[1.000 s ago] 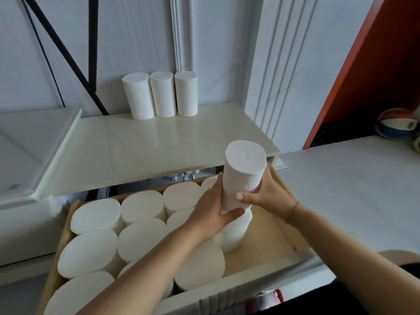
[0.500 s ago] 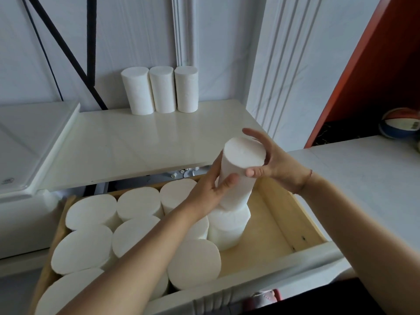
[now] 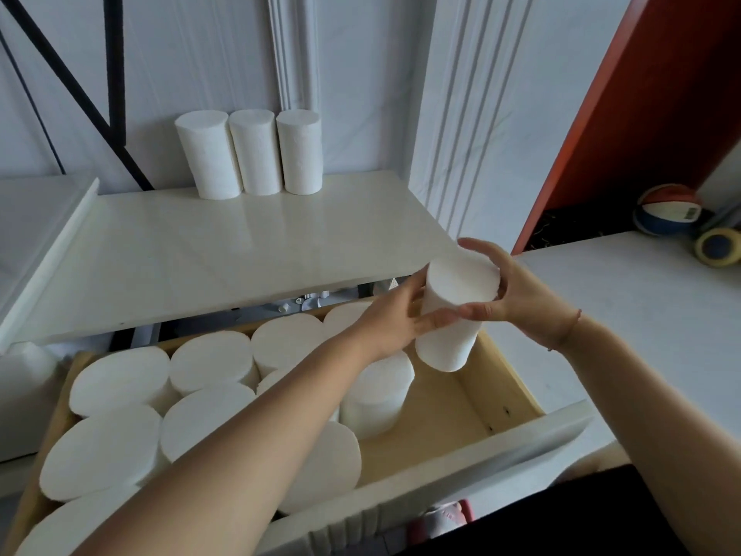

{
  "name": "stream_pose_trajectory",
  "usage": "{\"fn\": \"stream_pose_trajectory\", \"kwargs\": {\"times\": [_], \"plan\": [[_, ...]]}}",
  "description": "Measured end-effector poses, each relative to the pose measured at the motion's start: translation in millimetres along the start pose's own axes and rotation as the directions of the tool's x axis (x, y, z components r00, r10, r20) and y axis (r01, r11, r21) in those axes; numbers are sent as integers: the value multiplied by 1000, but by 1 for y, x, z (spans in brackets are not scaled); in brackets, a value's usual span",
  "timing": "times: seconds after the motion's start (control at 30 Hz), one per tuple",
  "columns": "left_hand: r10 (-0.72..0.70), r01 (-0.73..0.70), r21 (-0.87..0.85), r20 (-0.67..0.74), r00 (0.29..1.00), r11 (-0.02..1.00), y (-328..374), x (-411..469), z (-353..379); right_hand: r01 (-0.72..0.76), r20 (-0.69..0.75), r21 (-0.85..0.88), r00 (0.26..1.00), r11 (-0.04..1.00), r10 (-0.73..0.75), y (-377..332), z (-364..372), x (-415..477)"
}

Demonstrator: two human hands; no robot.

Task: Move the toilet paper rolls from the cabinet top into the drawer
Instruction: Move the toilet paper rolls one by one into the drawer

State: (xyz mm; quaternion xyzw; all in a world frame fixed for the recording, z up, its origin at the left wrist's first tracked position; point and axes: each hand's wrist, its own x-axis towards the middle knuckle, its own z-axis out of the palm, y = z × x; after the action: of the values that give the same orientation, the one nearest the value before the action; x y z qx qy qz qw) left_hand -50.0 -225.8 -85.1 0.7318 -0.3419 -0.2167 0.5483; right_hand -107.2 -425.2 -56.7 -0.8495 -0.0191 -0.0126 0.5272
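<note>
Roll in hand (image 3: 453, 315): one, plain white, tilted, over the drawer (image 3: 517, 379).
Left hand (image 3: 395, 319): fingers curled round its side.
Right hand (image 3: 517, 290): gripping its top.
Cabinet top (image 3: 200, 254): three rolls (image 3: 248, 154), upright and touching, well beyond my fingers.
Drawer rolls (image 3: 212, 359): about ten, upright, below and left of my fingers.

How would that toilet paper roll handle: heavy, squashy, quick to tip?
Probably light: the left hand and right hand hold the roll aloft lightly. Likely firm: no dents show at the grip. Tall and narrow, it could tip, then roll away, unless packed against the other rolls in the drawer.
</note>
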Motion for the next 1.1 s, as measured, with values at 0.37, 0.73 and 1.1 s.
{"fn": "stream_pose_trajectory", "kwargs": {"times": [0.37, 0.73, 1.1], "plan": [[-151, 130, 649, -24, 988, 749, -46, -6, 7, -94, 222, -290, 961, 952, 163, 49, 30, -5], [-58, -37, 878, 74, 996, 477, -59, -22, -3, -100, 331, -400, 911, 911, 246, 52, 35, 4], [-64, -7, 904, 39, 997, 428, -69, -67, -27, -266, 321, -433, 848, 861, 423, 39, 40, 13]]}}
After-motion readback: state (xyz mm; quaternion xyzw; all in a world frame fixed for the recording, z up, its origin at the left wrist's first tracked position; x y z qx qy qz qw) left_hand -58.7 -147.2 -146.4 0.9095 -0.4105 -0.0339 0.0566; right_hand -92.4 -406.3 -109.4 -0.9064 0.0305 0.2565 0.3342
